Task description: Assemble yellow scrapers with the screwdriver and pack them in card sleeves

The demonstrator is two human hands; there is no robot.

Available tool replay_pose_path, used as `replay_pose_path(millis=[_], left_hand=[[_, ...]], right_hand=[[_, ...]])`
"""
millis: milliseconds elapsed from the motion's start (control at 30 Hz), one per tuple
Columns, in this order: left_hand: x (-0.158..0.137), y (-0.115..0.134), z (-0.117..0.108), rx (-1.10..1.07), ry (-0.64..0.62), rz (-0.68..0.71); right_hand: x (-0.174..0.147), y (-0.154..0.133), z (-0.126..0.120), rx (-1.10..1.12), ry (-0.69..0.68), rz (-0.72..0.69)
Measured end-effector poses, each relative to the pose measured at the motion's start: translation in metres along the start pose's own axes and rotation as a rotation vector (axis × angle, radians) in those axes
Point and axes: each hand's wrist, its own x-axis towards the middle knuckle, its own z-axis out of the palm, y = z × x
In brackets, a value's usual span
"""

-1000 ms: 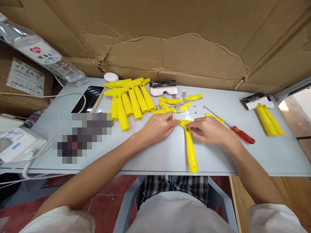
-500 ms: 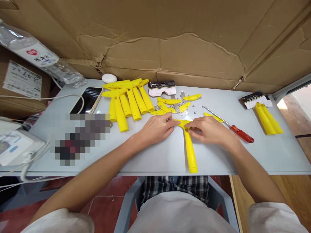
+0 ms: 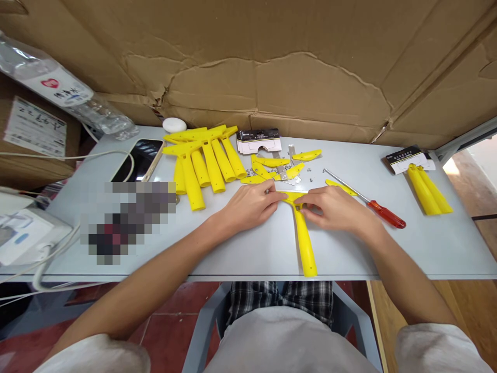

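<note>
A yellow T-shaped scraper handle (image 3: 304, 241) lies on the table with its grip toward me and its crosspiece away. My left hand (image 3: 252, 207) is closed, thumb and finger at the left end of the crosspiece. At the right end my right hand (image 3: 330, 207) pinches the crosspiece, near the neck. The fingers partly hide it. Just beyond the hands lie several yellow curved cover pieces (image 3: 306, 155), thin metal blades (image 3: 291, 153) and small scattered screws (image 3: 309, 170). A screwdriver (image 3: 384, 212) with a red handle rests beside my right hand, close to another yellow piece (image 3: 341, 187).
Several assembled-looking yellow T-shaped handles (image 3: 193, 178) lie at left, near a phone (image 3: 149, 155) and a white rounded object (image 3: 174, 125). Printed cards (image 3: 259, 142) lie at the back. More yellow handles (image 3: 429, 191) are at right. Cables, a plastic bottle (image 3: 66, 88) and cardboard (image 3: 272, 62) border the table.
Almost nothing differs. The grip end of the yellow scraper handle has shifted very slightly to the right, with both hands staying on its crosspiece.
</note>
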Motion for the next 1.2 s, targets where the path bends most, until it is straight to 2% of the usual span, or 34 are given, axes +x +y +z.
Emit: replay_pose_path(millis=[467, 800, 1200], left_hand=[[0.000, 0.000, -0.003, 0.021, -0.061, -0.010], [0.001, -0.001, -0.003, 0.042, -0.045, -0.027], [0.000, -0.009, -0.014, 0.101, -0.017, -0.192]], right_hand=[[0.000, -0.001, 0.000, 0.011, 0.004, 0.001], [0.000, 0.002, 0.002, 0.019, 0.020, -0.016], [-0.004, 0.003, -0.005, 0.040, 0.030, -0.024]])
